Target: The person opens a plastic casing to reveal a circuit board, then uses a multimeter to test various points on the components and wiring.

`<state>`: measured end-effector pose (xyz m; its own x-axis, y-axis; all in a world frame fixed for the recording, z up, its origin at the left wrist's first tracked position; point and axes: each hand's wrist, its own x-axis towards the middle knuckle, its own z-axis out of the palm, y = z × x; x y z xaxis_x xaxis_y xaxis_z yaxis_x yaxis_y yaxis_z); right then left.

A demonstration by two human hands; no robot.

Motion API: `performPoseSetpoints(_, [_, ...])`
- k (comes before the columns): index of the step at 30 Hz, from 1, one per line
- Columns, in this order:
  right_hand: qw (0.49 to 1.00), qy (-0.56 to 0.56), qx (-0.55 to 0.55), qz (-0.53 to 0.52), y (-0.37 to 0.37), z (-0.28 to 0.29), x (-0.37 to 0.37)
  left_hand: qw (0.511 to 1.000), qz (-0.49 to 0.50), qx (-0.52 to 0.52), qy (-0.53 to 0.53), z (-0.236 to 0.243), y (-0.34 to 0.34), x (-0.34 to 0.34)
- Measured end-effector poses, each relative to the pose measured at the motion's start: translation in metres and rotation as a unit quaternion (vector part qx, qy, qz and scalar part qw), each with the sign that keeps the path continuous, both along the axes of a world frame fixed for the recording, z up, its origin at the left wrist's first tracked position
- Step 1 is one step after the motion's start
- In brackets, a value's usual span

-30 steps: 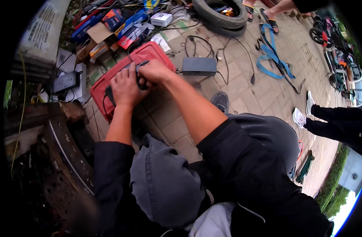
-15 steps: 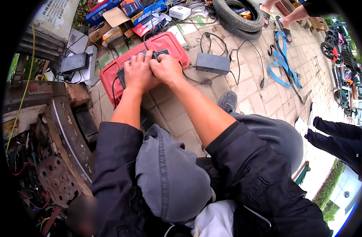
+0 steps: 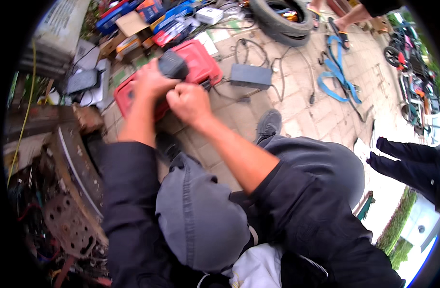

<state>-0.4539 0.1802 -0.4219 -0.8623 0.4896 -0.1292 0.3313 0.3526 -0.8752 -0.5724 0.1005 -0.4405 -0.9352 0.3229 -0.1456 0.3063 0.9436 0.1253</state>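
Black block (image 3: 173, 65) is held in the left hand (image 3: 153, 80), over the middle of a red case (image 3: 200, 57) that stands on the paved ground (image 3: 220, 158); whether its underside touches the lid cannot be told. The left fingers are wrapped around the block, though motion blur hides their exact contact. The right hand (image 3: 189, 103) is just beside, at the near edge of the case, its fingers curled in against the palm; whether they pinch anything small cannot be told. The two-handed arrangement suggests that the left hand steadies the block while the right is kept close to it. The case appears to serve as a low, flat support within reach of the seated or crouched person. Its right edge is near a grey power brick (image 3: 251, 77), whose cables spread over the paving and limit sideways room. Beyond the far edge, cartons (image 3: 130, 24) and a tyre (image 3: 277, 37) bound the reach. On the left, a dark adapter (image 3: 83, 81) and a rusty metal frame (image 3: 68, 216) form a closer limit. Bare paving between the case and the right shoe (image 3: 269, 124) gives the forearms room; a blue strap (image 3: 336, 77) lies farther right.
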Motion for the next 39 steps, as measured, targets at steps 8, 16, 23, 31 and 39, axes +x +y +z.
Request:
performPoseSetpoints(8, [0.961,0.082,-0.255,-0.062,0.030,-0.039,0.017,0.989,-0.146,0.023,0.025,-0.002,-0.017,-0.005])
performPoseSetpoints(16, [0.883,0.044,-0.400,-0.242,0.065,-0.052,0.000,0.947,-0.233,0.211,-0.069,0.059,-0.043,-0.002])
performPoseSetpoints(23, [0.814,0.125,-0.421,-0.381,0.157,0.026,-0.058,0.919,-0.368,0.140,-0.015,0.127,-0.065,0.065])
performPoseSetpoints(31, [0.762,0.289,-0.284,-0.505,0.342,0.098,-0.054,0.911,-0.405,0.066,0.048,0.133,-0.085,0.084])
performPoseSetpoints(39, [0.996,0.079,-0.035,0.013,0.416,0.152,-0.059,0.979,-0.183,0.065,-0.058,0.065,-0.056,0.000])
